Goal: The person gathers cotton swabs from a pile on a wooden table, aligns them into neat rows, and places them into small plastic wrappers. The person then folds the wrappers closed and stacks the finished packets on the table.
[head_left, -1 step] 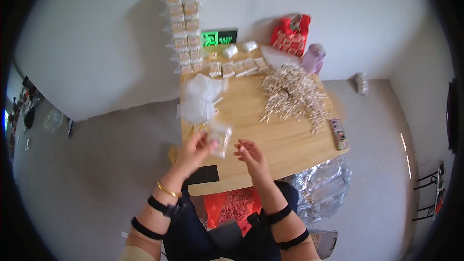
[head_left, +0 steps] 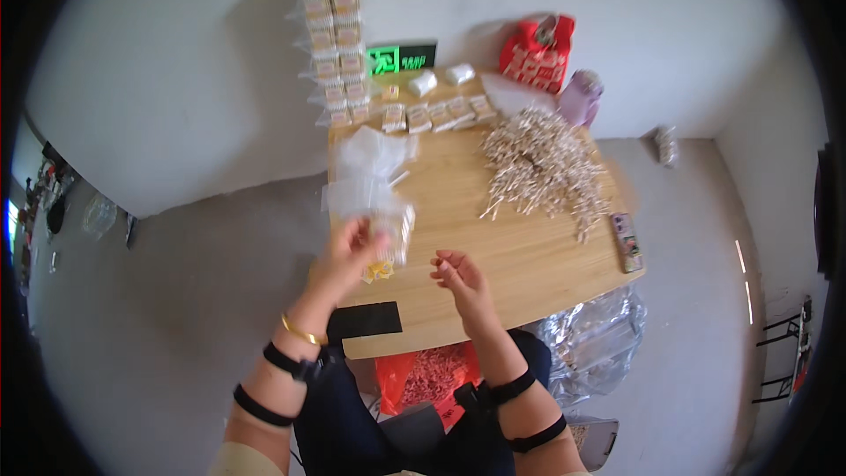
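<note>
My left hand (head_left: 348, 256) is closed on a small clear plastic packet (head_left: 398, 238), which is blurred by motion; its contents cannot be made out. The packet is held above the table's left side, at the near edge of a pile of clear plastic bags (head_left: 366, 163). Just below that hand lie small yellow-and-white cards (head_left: 378, 271). To the right, my right hand (head_left: 464, 286) hovers over the table (head_left: 520, 269) with its fingers loosely bent and the thumb slightly apart. Nothing shows between its fingers.
A heap of thin pale sticks (head_left: 546, 167) covers the table's right, near a phone (head_left: 627, 242). Filled packets (head_left: 438, 116) line the back, beside a tall packet stack (head_left: 335, 35). A red bag (head_left: 538, 57) and purple bottle (head_left: 580, 99) stand behind; a black mat (head_left: 364, 320) lies at front left.
My left hand has moved slightly away from me and left with the packet, uncovering more of the yellow cards. My right hand has barely moved, and the whole view has shifted slightly.
</note>
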A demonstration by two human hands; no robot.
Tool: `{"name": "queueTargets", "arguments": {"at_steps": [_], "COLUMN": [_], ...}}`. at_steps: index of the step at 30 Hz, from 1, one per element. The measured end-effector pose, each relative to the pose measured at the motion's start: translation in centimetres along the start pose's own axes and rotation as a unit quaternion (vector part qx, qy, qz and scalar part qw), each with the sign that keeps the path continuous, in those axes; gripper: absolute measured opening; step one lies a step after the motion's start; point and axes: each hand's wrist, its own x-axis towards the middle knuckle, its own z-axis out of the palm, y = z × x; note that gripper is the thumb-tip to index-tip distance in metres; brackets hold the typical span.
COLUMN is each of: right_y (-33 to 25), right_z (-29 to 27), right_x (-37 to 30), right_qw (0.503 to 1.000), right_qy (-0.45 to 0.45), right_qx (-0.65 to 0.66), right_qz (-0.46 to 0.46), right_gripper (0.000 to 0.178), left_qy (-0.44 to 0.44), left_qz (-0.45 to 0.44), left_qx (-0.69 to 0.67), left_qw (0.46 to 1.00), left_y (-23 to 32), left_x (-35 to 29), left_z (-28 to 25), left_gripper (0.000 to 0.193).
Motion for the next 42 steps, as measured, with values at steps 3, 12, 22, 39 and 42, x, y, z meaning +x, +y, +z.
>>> {"name": "queueTargets", "arguments": {"at_steps": [3, 12, 22, 39, 42], "right_y": [4.0, -0.1, -2.6, 0.6, 1.2], "right_z": [-0.8, -4.3, 0.4, 3.0, 2.7], "right_x": [4.1, 16.8, 34.1, 39.3, 39.7], "right_qw": [0.996, 0.917, 0.766, 0.633, 0.621], "right_qy": [0.008, 0.048, -0.042, -0.007, -0.010], "right_qx": [-0.092, -0.348, -0.515, -0.665, -0.677], "right_qz": [-0.004, -0.191, -0.382, -0.396, -0.395], "right_gripper": [0.017, 0.008, 0.033, 0.029, 0.038], "left_qy": [0.069, 0.080, 0.184, 0.138, 0.149], "left_qz": [0.009, -0.069, -0.048, -0.052, -0.030], "left_qx": [0.114, 0.296, 0.315, 0.251, 0.249], "left_qw": [0.991, 0.949, 0.930, 0.957, 0.957], "left_y": [0.3, -5.9, -8.3, -8.8, -9.0], "left_x": [10.2, 34.2, 36.6, 36.2, 36.3], "left_z": [-4.2, -6.2, -5.4, -5.4, -4.9], "left_gripper": [0.030, 0.033, 0.054, 0.049, 0.052]}}
